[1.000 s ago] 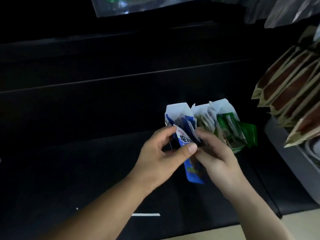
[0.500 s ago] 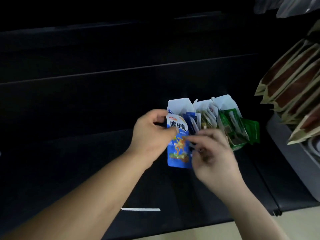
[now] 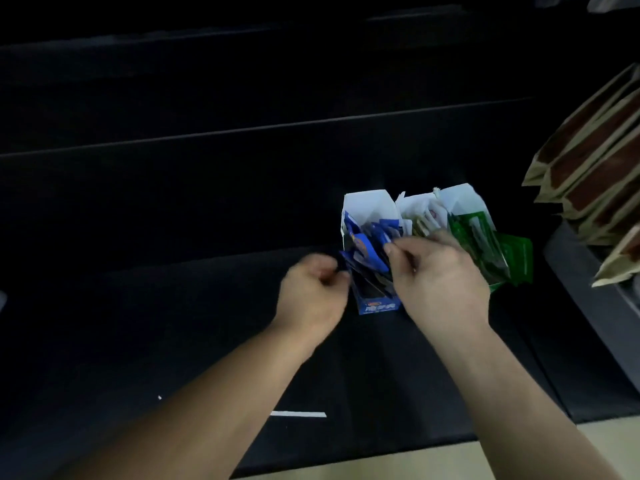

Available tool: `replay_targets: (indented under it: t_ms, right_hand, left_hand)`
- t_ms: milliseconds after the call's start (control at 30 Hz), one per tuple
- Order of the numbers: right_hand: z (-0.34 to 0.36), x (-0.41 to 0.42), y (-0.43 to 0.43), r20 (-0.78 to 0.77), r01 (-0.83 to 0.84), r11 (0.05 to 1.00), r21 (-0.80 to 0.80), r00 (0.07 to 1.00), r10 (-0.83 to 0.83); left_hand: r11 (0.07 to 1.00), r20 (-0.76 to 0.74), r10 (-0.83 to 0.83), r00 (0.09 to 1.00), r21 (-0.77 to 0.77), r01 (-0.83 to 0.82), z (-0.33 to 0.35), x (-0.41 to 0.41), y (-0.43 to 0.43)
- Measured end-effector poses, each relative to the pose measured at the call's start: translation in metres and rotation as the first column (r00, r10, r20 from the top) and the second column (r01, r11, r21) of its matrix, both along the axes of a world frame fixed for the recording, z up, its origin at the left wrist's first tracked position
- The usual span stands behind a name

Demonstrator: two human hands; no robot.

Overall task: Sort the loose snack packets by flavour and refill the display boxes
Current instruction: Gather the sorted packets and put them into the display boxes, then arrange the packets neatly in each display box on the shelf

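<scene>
Three open white-flapped display boxes stand side by side on the black shelf (image 3: pixel 173 323). The blue box (image 3: pixel 378 307) on the left holds several blue packets (image 3: pixel 367 249). The middle box (image 3: pixel 420 211) holds pale packets, and the green box (image 3: pixel 479 233) holds green ones, with one green packet (image 3: pixel 517 258) leaning out at its right. My right hand (image 3: pixel 436 282) is over the blue box, thumb and forefinger pinching the top of the blue packets. My left hand (image 3: pixel 311 292) is curled and blurred, its fingertips at the blue box's left side.
Brown-and-tan pouches (image 3: pixel 588 168) hang in a row at the right above a grey tray (image 3: pixel 588 289). A white label strip (image 3: pixel 298 414) marks the shelf's front edge, with pale floor (image 3: pixel 415 462) below. Dark shelves rise behind the boxes.
The blue packet that my left hand held up in front of the boxes now sits in the blue box. My left hand has drawn back to the left, and my right hand has moved onto the packets.
</scene>
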State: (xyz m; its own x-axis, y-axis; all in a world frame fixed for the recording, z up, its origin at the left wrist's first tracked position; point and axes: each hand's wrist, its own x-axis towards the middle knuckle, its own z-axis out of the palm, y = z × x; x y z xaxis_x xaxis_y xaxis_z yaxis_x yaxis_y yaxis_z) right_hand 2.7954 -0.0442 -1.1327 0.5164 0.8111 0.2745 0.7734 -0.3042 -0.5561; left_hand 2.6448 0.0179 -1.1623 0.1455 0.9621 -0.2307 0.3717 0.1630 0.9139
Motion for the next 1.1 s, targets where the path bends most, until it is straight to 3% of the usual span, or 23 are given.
replay_targets:
  t_ms: [100, 200, 333, 500, 633, 767, 867, 1000, 1100]
  right_hand:
    - [0.004, 0.002, 0.018, 0.052, 0.098, 0.975, -0.197, 0.995, -0.089]
    - [0.004, -0.003, 0.009, 0.056, 0.058, 0.998, -0.029, 0.997, -0.056]
    - [-0.012, -0.015, -0.037, -0.146, 0.005, 0.974, 0.229, 0.989, 0.029]
    - [-0.043, -0.018, -0.061, -0.217, -0.059, 0.981, 0.182, 0.971, 0.099]
    - [-0.048, -0.037, -0.064, -0.358, -0.029, 0.982, 0.184, 0.929, 0.095]
    - [-0.055, -0.067, -0.067, -0.390, -0.178, 0.970, 0.163, 0.892, 0.229]
    - [-0.057, -0.084, -0.061, -0.401, -0.267, 0.949, 0.167, 0.861, 0.313]
    - [-0.053, -0.094, -0.038, -0.558, -0.265, 0.946, 0.186, 0.764, 0.323]
    - [-0.049, -0.101, -0.022, -0.609, -0.251, 0.952, 0.177, 0.732, 0.306]
  left_hand:
    - [0.993, -0.049, -0.084, 0.995, -0.092, 0.080, -0.018, 0.006, -0.009]
    - [0.987, -0.048, -0.090, 0.995, -0.137, 0.083, -0.024, 0.014, -0.007]
    - [0.985, -0.035, -0.085, 0.996, -0.152, 0.078, -0.031, 0.019, -0.001]
    - [0.989, 0.005, -0.041, 0.999, -0.139, 0.041, -0.038, 0.013, -0.006]
    - [0.989, 0.006, 0.011, 1.000, -0.150, -0.010, -0.032, -0.025, -0.024]
    - [0.986, -0.036, 0.011, 0.999, -0.168, -0.017, -0.028, -0.087, -0.052]
    - [0.998, -0.183, -0.058, 0.981, -0.039, 0.052, -0.032, -0.124, -0.065]
    - [0.964, -0.145, -0.164, 0.976, 0.189, 0.190, -0.029, -0.134, -0.073]
    - [0.931, -0.147, -0.260, 0.954, 0.225, 0.288, -0.024, -0.131, -0.070]
